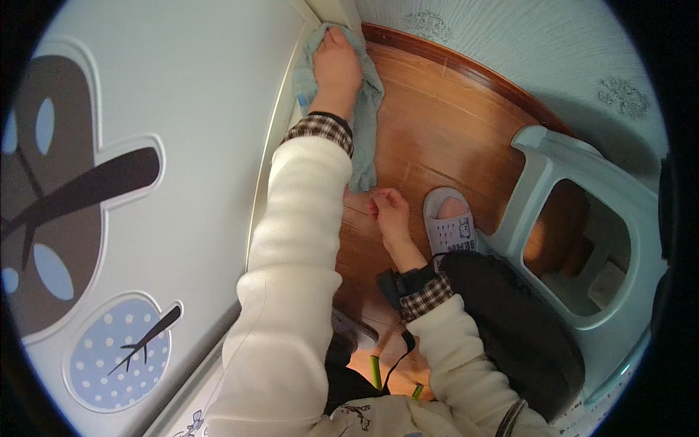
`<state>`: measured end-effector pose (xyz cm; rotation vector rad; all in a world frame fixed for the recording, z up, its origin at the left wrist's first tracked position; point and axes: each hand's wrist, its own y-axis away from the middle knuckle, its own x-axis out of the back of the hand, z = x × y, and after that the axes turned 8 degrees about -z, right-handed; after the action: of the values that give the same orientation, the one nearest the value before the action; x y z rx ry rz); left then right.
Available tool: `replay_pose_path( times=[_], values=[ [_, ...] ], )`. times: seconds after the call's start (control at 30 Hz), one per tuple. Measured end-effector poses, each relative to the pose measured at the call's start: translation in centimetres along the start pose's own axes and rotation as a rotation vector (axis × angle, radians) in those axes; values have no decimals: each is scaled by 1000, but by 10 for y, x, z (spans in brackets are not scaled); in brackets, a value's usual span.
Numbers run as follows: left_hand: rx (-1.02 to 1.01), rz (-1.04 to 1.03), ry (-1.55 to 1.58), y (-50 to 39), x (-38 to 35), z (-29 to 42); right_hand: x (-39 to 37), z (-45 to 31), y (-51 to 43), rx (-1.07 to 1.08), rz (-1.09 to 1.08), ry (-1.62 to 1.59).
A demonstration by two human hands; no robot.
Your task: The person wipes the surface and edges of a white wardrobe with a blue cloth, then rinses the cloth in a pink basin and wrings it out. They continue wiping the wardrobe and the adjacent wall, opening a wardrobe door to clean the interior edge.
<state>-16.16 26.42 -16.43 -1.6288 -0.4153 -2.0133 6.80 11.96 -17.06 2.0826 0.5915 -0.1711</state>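
Note:
My left hand (337, 65) presses on a grey-green cloth (366, 125) in the corner at the top of the view, where the white decorated panel meets a pale frame. The cloth is bunched around the fingers, and its loose end hangs down past the wrist. Below that end, my right hand (392, 210) is held above the wooden floor with its fingers loosely curled and nothing visible in them. A black strap is round the right wrist.
A pale plastic stool (590, 147) stands on the right beside patterned wallpaper and a reddish-brown skirting board (464, 60). My foot in a grey slipper (450, 224) is on the wooden floor (437, 125). The white panel (202, 98) with tree pictures fills the left.

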Motion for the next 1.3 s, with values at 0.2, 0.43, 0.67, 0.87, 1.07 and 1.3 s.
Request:
replay_pose_path(
  times=[0.2,0.43,0.67,0.87,1.07,1.3],
  values=[
    [174,37,115,140,36,-19,3,-5,10,17,48,-111],
    [676,-78,50,368,82,-58,-4,11,21,17,-9,-119],
    [328,79,-42,315,67,-52,-10,43,31,-74,-54,-9],
    [116,140,-182,118,22,-28,10,18,7,-21,43,-41],
    [90,36,-218,5,23,4,18,9,-2,88,40,-74],
    [82,100,-251,51,14,-8,8,25,10,-68,-3,-16]
  ],
)
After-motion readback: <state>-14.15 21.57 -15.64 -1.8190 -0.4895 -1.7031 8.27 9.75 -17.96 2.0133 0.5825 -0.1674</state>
